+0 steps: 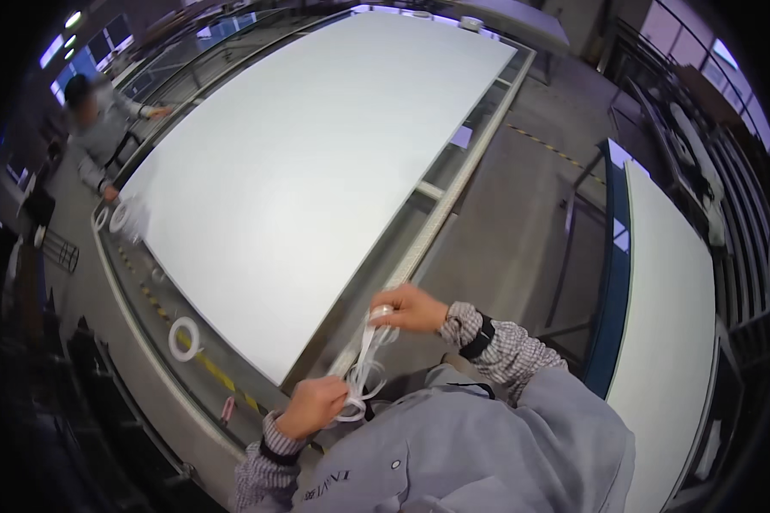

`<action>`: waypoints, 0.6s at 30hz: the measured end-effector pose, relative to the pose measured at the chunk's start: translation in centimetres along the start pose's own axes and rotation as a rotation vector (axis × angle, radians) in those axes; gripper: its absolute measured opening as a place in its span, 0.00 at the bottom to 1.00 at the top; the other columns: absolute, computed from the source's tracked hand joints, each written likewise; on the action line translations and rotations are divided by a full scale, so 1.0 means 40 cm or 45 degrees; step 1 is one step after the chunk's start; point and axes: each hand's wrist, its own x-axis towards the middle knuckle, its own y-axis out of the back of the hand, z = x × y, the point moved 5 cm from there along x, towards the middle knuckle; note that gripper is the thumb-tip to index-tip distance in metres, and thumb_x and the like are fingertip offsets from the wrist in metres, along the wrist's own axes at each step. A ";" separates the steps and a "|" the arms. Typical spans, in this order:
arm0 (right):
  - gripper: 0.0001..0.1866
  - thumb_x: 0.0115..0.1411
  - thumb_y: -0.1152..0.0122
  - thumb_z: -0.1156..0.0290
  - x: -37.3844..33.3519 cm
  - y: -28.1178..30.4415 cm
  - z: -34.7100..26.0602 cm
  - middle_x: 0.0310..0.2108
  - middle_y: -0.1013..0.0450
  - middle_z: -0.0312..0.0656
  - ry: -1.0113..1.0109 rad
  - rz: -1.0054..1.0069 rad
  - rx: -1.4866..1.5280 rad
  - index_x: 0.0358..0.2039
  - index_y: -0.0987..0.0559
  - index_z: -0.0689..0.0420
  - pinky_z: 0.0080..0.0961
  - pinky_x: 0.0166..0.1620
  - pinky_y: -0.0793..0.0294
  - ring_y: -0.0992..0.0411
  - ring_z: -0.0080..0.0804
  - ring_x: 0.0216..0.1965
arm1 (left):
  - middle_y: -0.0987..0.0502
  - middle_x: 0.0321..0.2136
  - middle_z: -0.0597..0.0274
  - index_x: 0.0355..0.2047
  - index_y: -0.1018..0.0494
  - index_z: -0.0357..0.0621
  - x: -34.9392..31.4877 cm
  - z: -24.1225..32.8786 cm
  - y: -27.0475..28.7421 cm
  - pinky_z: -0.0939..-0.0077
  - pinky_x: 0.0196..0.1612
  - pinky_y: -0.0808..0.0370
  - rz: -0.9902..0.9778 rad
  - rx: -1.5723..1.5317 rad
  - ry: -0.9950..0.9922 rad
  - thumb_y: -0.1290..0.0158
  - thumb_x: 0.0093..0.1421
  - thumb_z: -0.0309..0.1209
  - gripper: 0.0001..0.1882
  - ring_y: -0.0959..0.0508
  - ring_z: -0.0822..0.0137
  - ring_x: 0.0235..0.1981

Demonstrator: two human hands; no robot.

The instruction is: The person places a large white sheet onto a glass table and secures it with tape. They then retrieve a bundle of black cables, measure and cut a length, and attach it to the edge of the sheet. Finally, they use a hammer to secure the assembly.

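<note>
"What carries everything there?"

"A long, pale-edged tabletop (451, 190), with crosspieces (430, 191) showing along its right side."

"And what lies on it?"

"A large white sheet (316, 179), flat, covering most of it. Near the sheet's left edge lies a white ring (173, 339)."

"What about the corners?"

"White rolls (121, 218) sit together at the far left one. Toward the near one lies a small pink object (228, 409), too small to identify."

Two hands, one left hand (314, 405) and one right hand (411, 309), at lower centre; two pale panels, one central panel (308, 188), one right panel (672, 282); one co-worker (101, 124), upper left; at least three white rings (174, 340), left.
</note>
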 end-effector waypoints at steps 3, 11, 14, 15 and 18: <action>0.11 0.57 0.47 0.65 -0.131 0.146 0.080 0.21 0.30 0.44 -0.027 0.284 -0.164 0.28 0.26 0.60 0.27 0.28 0.32 0.32 0.30 0.22 | 0.37 0.13 0.63 0.17 0.36 0.41 0.286 0.021 -0.048 0.77 0.18 0.38 0.542 -0.644 0.135 0.51 0.48 0.21 0.07 0.36 0.67 0.13; 0.11 0.58 0.52 0.63 -0.427 0.619 0.025 0.20 0.34 0.44 0.178 0.689 -0.755 0.27 0.29 0.58 0.30 0.28 0.33 0.32 0.38 0.26 | 0.31 0.23 0.53 0.36 0.31 0.39 0.832 0.127 -0.407 0.71 0.29 0.29 0.202 0.011 -0.138 0.48 0.41 0.18 0.18 0.28 0.55 0.24; 0.11 0.60 0.53 0.62 -0.513 0.833 0.246 0.24 0.32 0.38 -0.137 1.029 0.038 0.30 0.29 0.57 0.25 0.30 0.31 0.32 0.28 0.27 | 0.31 0.32 0.52 0.42 0.33 0.41 1.058 0.258 -0.492 0.68 0.33 0.29 0.430 -0.435 -0.175 0.47 0.39 0.18 0.25 0.28 0.54 0.32; 0.12 0.61 0.54 0.61 -0.497 0.875 0.280 0.26 0.31 0.35 -0.234 1.063 0.457 0.31 0.30 0.56 0.24 0.30 0.31 0.32 0.24 0.28 | 0.32 0.35 0.52 0.44 0.34 0.41 1.131 0.258 -0.516 0.69 0.34 0.29 0.420 -0.421 -0.185 0.47 0.40 0.19 0.26 0.29 0.55 0.34; 0.13 0.62 0.56 0.60 -0.528 0.944 0.360 0.30 0.30 0.32 -0.467 1.135 1.397 0.40 0.30 0.55 0.20 0.30 0.30 0.31 0.20 0.30 | 0.35 0.41 0.51 0.48 0.37 0.42 1.327 0.219 -0.599 0.69 0.37 0.30 0.299 -0.165 -0.222 0.46 0.42 0.23 0.28 0.30 0.57 0.40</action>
